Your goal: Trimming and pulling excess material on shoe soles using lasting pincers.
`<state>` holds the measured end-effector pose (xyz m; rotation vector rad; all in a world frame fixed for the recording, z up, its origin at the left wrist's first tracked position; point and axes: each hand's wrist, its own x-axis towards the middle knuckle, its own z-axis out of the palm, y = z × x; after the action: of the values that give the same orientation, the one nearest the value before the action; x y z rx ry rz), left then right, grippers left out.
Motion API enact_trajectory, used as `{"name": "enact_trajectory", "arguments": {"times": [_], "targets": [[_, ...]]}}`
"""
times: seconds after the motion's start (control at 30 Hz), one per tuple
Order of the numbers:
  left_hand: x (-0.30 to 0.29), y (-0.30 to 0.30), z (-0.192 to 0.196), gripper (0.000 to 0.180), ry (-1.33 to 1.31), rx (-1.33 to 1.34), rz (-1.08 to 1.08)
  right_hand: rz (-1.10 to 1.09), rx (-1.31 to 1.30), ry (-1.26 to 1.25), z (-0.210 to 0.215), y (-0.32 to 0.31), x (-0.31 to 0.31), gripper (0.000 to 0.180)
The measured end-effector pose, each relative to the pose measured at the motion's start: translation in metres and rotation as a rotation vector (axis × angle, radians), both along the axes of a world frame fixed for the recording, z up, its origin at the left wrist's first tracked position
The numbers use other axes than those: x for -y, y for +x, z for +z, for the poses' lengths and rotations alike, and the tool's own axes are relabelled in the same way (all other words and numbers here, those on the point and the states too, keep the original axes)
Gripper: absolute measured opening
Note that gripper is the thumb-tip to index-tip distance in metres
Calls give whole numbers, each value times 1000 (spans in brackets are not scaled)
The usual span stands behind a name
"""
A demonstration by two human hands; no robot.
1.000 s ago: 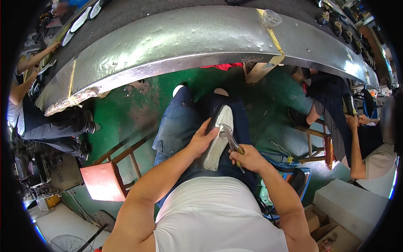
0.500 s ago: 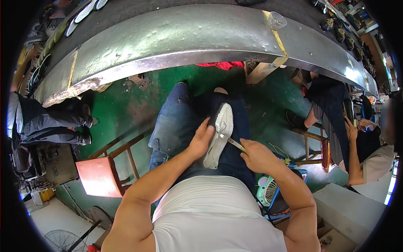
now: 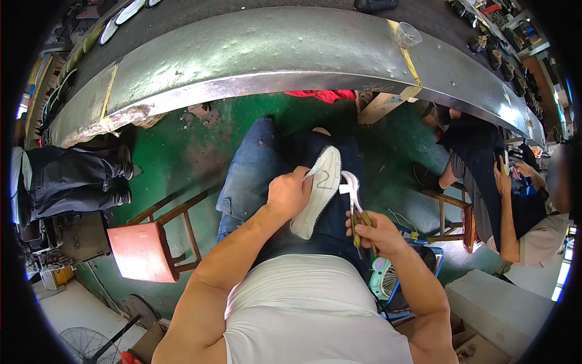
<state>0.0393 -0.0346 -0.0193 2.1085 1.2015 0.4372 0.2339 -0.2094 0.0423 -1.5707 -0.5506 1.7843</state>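
A pale shoe (image 3: 321, 194) lies bottom up over my lap, its toe pointing away and a dark ragged edge around the toe. A dark pencil-like mark shows on its underside. My left hand (image 3: 287, 194) is closed on the shoe's left edge, thumb and fingers gripping it near the middle. In my right hand (image 3: 379, 233) is a pair of lasting pincers (image 3: 351, 189), with a curved metal head and brownish-yellow handles. The head points away, just right of the shoe and apart from it, while my fingers wrap the handles.
Ahead runs a metal-covered bench (image 3: 254, 51) with a clear plastic cup (image 3: 408, 35) on its edge. A stool (image 3: 144, 252) stands left. A small green fan (image 3: 383, 278) is by my right side. Another person (image 3: 509, 206) sits at right; someone's legs (image 3: 79, 182) show at left.
The pincers have left the shoe's underside and turned upright beside it, my right hand moving right and toward me. My left fingers have curled tighter at the shoe's edge.
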Motion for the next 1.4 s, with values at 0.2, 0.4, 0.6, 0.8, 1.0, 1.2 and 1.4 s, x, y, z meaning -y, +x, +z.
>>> {"name": "enact_trajectory", "arguments": {"times": [0.2, 0.4, 0.6, 0.8, 1.0, 1.2, 1.4], "targets": [[2, -8, -11, 22, -21, 338, 36, 211, 322, -70, -11, -6, 8, 25], [14, -6, 9, 10, -1, 315, -7, 346, 336, 101, 17, 3, -33, 17], [24, 0, 15, 10, 181, 339, -124, 994, 558, -104, 60, 31, -83, 20], [14, 4, -54, 39, -714, 574, 278, 1048, 702, -63, 51, 14, -101, 31], [9, -12, -30, 69, -1329, 842, 181, 582, 734, 190, -18, -17, -55, 33], [4, 5, -34, 69, -1246, 693, 266, 77, 356, 69, -59, -63, -22, 24], [9, 16, -37, 72, -1170, 633, 226, 1, -621, -75, -73, 16, -11, 36]]}}
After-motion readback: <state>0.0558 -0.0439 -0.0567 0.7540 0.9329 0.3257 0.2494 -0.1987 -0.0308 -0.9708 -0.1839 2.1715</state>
